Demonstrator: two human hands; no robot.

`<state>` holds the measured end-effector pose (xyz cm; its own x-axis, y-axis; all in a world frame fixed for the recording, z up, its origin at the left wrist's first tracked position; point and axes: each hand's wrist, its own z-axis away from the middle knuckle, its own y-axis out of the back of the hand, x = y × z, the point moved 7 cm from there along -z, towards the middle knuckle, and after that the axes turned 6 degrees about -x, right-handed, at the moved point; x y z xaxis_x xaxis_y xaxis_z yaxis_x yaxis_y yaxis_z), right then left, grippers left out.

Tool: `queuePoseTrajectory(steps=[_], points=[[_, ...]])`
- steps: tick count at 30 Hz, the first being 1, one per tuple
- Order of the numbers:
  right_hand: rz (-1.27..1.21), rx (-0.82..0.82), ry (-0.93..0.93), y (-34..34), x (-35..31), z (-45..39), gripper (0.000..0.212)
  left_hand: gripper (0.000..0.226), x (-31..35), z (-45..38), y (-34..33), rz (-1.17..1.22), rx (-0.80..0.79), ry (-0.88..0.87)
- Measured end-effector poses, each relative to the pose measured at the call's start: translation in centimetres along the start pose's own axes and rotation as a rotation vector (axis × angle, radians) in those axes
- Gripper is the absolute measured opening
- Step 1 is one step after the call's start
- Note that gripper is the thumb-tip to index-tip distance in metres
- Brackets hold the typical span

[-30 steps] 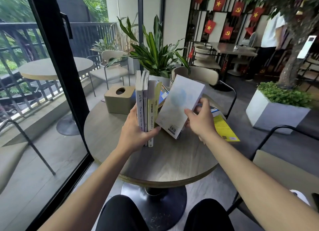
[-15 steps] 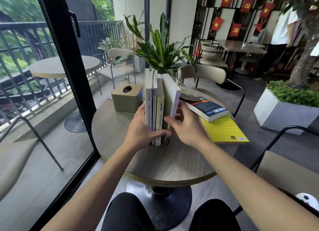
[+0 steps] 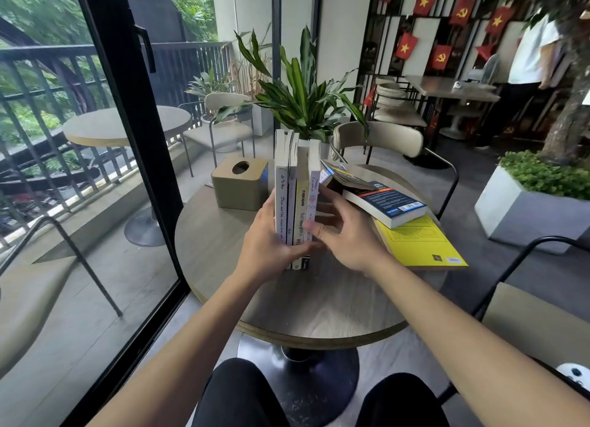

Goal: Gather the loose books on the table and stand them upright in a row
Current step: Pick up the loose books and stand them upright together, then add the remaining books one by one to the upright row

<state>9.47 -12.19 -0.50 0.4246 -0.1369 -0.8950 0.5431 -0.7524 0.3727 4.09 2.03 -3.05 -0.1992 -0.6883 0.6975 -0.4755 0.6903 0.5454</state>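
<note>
Several books [image 3: 295,187] stand upright in a row, spines toward me, near the middle of the round wooden table [image 3: 306,302]. My left hand [image 3: 268,244] grips the row from its left side and front. My right hand [image 3: 344,238] presses flat against the rightmost white book [image 3: 313,184] with fingers spread. To the right lie loose books: a dark paperback [image 3: 388,203] on top of a yellow book [image 3: 418,241], with another tilted book [image 3: 343,174] behind them.
A tan tissue box [image 3: 239,184] sits left of the row. A potted plant [image 3: 306,101] and a chair [image 3: 383,139] stand beyond the table. A glass door frame [image 3: 134,133] runs along the left. A white planter [image 3: 530,206] is at right.
My right hand brought a white book from the air over to the row and set it upright as the rightmost one. It now rests against that book's side.
</note>
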Motion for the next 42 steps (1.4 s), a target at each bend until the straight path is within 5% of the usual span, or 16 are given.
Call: queuePoseTrajectory(steps=[15,24,33,42], points=[[0.571,-0.041,0.148,1.6,0.9,-1.9,0.077,0.086,-1.0,0.8,-0.2,-0.063,0.303,0.114],[0.924,0.122,-0.038,3.4,4.0,-6.3,0.080,0.083,-1.0,1.2,0.0,-0.040,0.315,0.133],[0.920,0.201,-0.246,5.1,6.1,-12.2,0.095,0.081,-1.3,1.2,-0.1,-0.019,0.344,0.119],[0.911,0.283,-0.391,4.3,8.3,-14.8,0.083,0.084,-0.9,1.3,0.2,0.004,0.346,0.114]])
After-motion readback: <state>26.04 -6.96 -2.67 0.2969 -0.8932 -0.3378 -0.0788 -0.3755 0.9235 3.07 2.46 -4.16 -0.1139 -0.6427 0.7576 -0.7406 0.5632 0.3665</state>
